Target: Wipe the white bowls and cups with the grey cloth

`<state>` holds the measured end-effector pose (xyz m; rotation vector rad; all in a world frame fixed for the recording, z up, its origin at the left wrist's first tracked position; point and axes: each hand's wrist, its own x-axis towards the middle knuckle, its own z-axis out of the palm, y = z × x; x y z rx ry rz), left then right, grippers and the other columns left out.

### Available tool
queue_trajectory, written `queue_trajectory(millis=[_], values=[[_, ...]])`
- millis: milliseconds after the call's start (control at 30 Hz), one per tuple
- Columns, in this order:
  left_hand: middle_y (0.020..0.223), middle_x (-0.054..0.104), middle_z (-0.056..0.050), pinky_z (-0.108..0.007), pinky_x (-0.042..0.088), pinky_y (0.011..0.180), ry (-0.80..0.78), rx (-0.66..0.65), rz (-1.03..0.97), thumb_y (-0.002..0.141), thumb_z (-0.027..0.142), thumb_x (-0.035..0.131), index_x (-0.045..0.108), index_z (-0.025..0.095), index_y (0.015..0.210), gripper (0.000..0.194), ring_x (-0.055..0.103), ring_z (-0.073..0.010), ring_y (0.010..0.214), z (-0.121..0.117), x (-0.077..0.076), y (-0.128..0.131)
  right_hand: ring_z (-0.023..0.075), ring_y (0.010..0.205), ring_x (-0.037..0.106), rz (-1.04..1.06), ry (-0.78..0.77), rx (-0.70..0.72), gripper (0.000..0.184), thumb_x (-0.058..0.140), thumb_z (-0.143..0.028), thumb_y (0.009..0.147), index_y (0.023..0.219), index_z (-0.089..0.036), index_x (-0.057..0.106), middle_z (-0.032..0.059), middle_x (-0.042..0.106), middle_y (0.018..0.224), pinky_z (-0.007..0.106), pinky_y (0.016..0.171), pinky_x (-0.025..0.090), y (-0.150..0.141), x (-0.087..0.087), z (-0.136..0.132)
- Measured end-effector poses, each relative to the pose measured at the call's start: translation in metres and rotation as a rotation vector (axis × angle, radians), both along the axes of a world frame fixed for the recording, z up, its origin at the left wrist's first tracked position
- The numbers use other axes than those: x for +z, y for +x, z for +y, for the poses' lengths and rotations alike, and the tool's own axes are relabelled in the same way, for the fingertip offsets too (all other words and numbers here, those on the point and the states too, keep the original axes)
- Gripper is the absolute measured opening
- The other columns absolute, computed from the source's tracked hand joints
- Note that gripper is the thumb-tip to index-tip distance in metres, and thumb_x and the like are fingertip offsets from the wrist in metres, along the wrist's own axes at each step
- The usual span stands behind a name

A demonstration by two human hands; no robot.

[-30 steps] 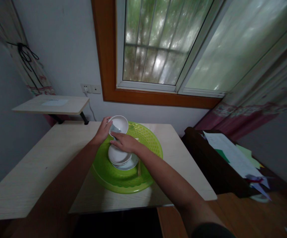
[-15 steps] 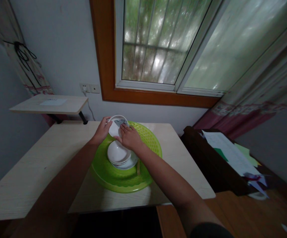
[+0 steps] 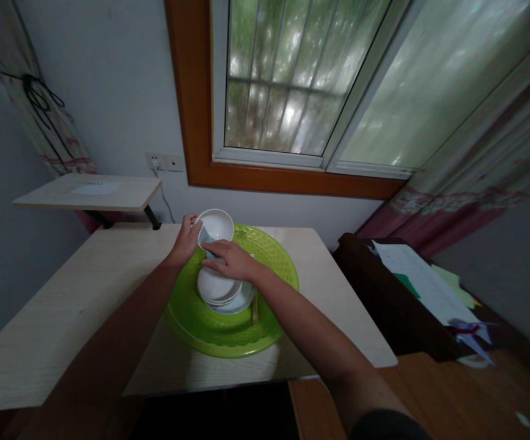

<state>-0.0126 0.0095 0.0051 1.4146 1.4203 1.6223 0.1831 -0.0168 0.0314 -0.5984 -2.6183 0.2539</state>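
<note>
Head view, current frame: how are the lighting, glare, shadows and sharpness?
Head view: dim room, bright patches in the window; head view: soft shadow on the table beside the green tray; head view: apparent wide-angle stretch toward the edges; head view: the bowl in the left hand reads clearly, the grey cloth too soft for detail.

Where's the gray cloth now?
In the head view, left of the middle, the gray cloth is between the left hand and right hand, against the white bowl's near left side, just beyond the stacked dishes.
</note>
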Motion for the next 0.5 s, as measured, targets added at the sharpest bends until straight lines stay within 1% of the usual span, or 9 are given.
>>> queue_trajectory(millis=[133,200,300,400,500], values=[[0.116,0.055,-0.007,-0.034,0.044,0.097,0.019,0.007,0.022,0.091,0.048,0.051,0.049,0.023,0.119,0.038,0.056,-0.0194,0.106,0.001,-0.002,-0.001,0.0225,0.123,0.060,-0.013,-0.006,-0.016,0.060,0.050,-0.052,0.100,0.148,-0.017,0.047,0.0120,0.065,0.135,0.035,0.105,0.044,-0.001,-0.002,0.001],[0.117,0.055,-0.007,-0.034,0.044,0.095,0.010,0.002,0.017,0.090,0.048,0.051,0.049,0.022,0.121,0.040,0.056,-0.0195,0.105,0.001,0.000,-0.001,0.0237,0.124,0.059,-0.068,0.019,-0.073,0.057,0.054,-0.050,0.099,0.145,-0.017,0.050,0.0117,0.064,0.136,0.036,0.105,0.044,0.000,-0.003,0.002],[0.115,0.056,-0.007,-0.033,0.046,0.087,-0.026,-0.042,0.000,0.088,0.045,0.050,0.049,0.021,0.124,0.043,0.056,-0.0190,0.097,0.000,0.002,0.001,0.0271,0.130,0.055,-0.163,0.096,-0.206,0.044,0.057,-0.040,0.097,0.135,-0.018,0.059,0.0119,0.065,0.137,0.042,0.106,0.043,0.003,-0.004,0.004],[0.114,0.057,-0.006,-0.031,0.046,0.080,-0.055,-0.103,-0.021,0.082,0.037,0.053,0.050,0.022,0.127,0.048,0.055,-0.0186,0.092,0.000,0.002,0.001,0.0306,0.139,0.046,-0.201,0.197,-0.315,0.037,0.058,-0.029,0.095,0.129,-0.015,0.062,0.0151,0.061,0.140,0.049,0.111,0.038,0.008,-0.002,0.006],[0.110,0.058,-0.004,-0.028,0.046,0.070,-0.117,-0.208,-0.099,0.071,0.028,0.053,0.051,0.024,0.127,0.056,0.056,-0.0189,0.090,0.000,-0.002,0.001,0.0305,0.145,0.039,-0.193,0.282,-0.360,0.039,0.052,-0.018,0.095,0.133,-0.012,0.059,0.0182,0.055,0.146,0.054,0.116,0.032,0.013,0.000,0.007]])
